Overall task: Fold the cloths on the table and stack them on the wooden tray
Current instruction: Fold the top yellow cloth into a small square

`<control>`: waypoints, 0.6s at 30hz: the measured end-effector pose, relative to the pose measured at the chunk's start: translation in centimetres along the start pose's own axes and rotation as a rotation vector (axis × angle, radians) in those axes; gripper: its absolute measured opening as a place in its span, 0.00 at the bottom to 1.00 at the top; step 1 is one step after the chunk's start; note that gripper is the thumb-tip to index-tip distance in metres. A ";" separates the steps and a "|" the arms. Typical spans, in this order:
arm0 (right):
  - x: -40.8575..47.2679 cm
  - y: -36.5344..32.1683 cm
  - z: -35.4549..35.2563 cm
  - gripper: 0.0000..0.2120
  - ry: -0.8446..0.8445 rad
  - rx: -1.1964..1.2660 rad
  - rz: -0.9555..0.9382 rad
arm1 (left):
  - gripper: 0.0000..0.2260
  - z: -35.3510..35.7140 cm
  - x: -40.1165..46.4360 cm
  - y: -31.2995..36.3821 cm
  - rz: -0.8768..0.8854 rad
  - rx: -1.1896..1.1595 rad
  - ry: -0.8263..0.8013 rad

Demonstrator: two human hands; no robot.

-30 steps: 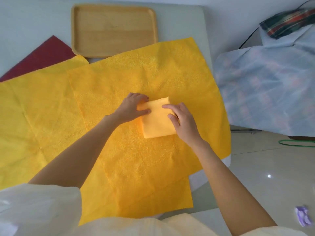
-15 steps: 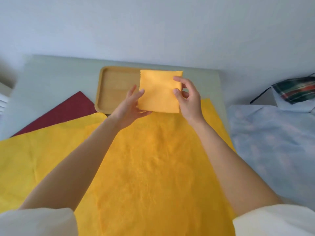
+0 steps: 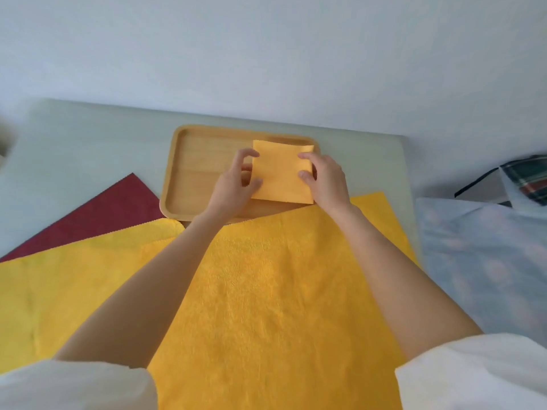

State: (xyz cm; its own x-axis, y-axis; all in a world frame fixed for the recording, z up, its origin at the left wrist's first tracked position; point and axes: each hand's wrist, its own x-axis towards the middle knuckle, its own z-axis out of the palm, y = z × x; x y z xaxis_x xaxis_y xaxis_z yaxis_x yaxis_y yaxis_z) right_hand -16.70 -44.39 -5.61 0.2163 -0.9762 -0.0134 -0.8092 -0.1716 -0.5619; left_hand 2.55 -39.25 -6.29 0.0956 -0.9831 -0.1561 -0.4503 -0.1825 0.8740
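A small folded orange cloth (image 3: 281,173) is over the right half of the wooden tray (image 3: 189,173) at the far middle of the table. My left hand (image 3: 233,187) pinches its left edge and my right hand (image 3: 325,182) pinches its right edge. I cannot tell whether the cloth touches the tray floor. A large yellow cloth (image 3: 281,291) lies spread flat in front of the tray, under my forearms. A second yellow cloth (image 3: 59,282) lies partly beneath it on the left. A dark red cloth (image 3: 112,208) lies flat at the far left.
The pale table (image 3: 88,143) stands against a white wall. To the right, off the table, sits a pale blue patterned fabric (image 3: 485,261) with a plaid item (image 3: 529,179) behind it.
Both hands lifted the folded orange cloth off the large yellow cloth, carried it forward and lowered it over the tray. The view tilted up toward the wall.
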 end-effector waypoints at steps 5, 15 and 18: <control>-1.2 -0.1 0.6 0.16 0.051 -0.254 -0.044 | 0.17 1.0 0.0 -1.0 0.034 0.281 -0.002; -1.0 1.8 2.1 0.21 -0.028 -0.419 -0.035 | 0.22 0.9 1.2 -0.9 0.155 0.681 -0.025; -0.8 2.2 2.1 0.24 -0.150 -0.419 0.022 | 0.23 1.0 0.7 -1.3 0.181 0.744 -0.022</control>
State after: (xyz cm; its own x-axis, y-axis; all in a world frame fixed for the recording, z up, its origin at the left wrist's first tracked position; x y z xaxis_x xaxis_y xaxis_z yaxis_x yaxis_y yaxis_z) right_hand -17.47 -43.72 -8.55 0.2486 -0.9555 -0.1587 -0.9592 -0.2202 -0.1771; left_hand 2.35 -39.74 -8.04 -0.0506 -0.9971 -0.0562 -0.9369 0.0280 0.3484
